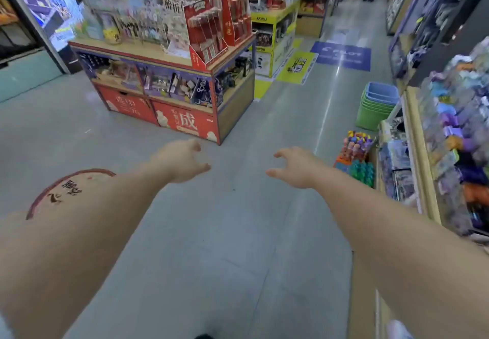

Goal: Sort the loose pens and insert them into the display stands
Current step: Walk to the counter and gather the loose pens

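Both my arms reach forward over the grey shop floor. My left hand (182, 161) hangs with loosely curled fingers and holds nothing. My right hand (293, 168) is spread the same way, empty. A display island (169, 55) stands ahead on the left, carrying red display stands (209, 31) with pens or similar items. At the right, low beside the shelf, colourful pens or toys (356, 150) stand in a rack. No loose pens show in my hands.
A stack of green and blue baskets (375, 105) sits on the floor at the right. Shelves (420, 169) packed with goods line the right side. A yellow display unit (275, 39) stands farther down the aisle. Open floor (232, 232) lies below my hands.
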A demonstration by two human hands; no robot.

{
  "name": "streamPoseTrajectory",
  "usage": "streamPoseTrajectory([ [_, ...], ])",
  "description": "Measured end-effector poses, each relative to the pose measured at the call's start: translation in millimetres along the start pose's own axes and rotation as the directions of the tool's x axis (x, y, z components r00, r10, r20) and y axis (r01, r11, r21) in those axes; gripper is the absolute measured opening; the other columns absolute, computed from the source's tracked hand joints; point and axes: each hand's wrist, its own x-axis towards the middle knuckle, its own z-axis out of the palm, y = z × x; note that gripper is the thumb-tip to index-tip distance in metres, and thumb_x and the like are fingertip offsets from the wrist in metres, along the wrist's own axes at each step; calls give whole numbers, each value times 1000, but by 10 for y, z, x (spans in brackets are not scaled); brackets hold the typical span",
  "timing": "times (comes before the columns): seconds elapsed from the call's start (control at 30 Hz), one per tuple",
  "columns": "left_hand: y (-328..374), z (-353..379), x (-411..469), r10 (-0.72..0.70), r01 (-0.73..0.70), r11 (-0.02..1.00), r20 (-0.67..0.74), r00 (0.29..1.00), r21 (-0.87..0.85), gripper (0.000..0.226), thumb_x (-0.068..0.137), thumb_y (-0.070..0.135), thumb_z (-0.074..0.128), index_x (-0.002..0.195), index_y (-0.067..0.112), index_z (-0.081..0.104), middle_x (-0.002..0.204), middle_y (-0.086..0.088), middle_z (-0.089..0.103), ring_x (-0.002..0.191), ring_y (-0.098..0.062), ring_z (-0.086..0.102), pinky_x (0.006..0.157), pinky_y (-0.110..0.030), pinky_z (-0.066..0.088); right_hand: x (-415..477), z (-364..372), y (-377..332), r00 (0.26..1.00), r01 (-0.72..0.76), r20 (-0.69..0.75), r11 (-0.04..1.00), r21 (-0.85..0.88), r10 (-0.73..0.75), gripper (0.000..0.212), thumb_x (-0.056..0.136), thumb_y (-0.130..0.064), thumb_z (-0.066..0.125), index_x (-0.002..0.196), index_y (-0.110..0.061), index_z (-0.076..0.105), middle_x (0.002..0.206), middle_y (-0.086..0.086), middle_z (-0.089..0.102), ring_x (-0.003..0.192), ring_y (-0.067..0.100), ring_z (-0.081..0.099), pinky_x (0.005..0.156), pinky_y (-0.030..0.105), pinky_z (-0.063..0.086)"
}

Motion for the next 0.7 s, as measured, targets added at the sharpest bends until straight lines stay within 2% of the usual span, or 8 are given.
streamPoseTrajectory([
  [0.2, -143, 746, 557, -63, 68, 998, 206, 976, -16, 62, 85, 59, 67, 133, 22, 54, 116, -8, 67, 112, -28, 60, 97, -37, 48, 557, 544, 397, 982, -101, 161, 995, 0, 99, 70, 91, -62, 57, 147, -22, 45, 151, 12, 46, 137, 32, 45, 109, 37, 39],
  [0.33, -247, 873, 1318, -54, 62, 998, 247, 968, -23, 61, 87, 57, 67, 135, 21, 52, 132, -8, 60, 121, -28, 56, 100, -38, 47, 1231, 688, 546, 964, -171, 210, 985, 8, 165, 68, 90, -61, 59, 146, -23, 46, 151, 10, 47, 137, 31, 45, 110, 38, 39],
  [0.43, -337, 857, 2018, -35, 45, 999, 267, 963, -31, 61, 89, 58, 64, 137, 21, 50, 135, -8, 59, 125, -30, 54, 103, -37, 44, 1869, 679, 588, 955, -213, 213, 977, 16, 205, 68, 89, -60, 61, 144, -23, 47, 150, 8, 49, 135, 30, 48, 111, 39, 40],
  [0.6, -479, 863, 2948, -23, 40, 998, 367, 930, -40, 62, 90, 54, 64, 139, 19, 49, 140, -9, 55, 125, -31, 54, 99, -36, 44, 2782, 594, 520, 928, -284, 266, 957, 55, 260, 66, 91, -56, 62, 144, -19, 49, 147, 8, 52, 135, 28, 48, 108, 33, 39],
  [0.7, -539, 890, 3435, -31, 46, 999, 419, 907, -25, 62, 90, 55, 63, 139, 20, 48, 140, -9, 54, 125, -32, 53, 99, -38, 45, 3254, 579, 542, 913, -322, 292, 942, 94, 283, 68, 88, -61, 61, 143, -23, 50, 147, 5, 52, 134, 27, 49, 109, 36, 41],
])
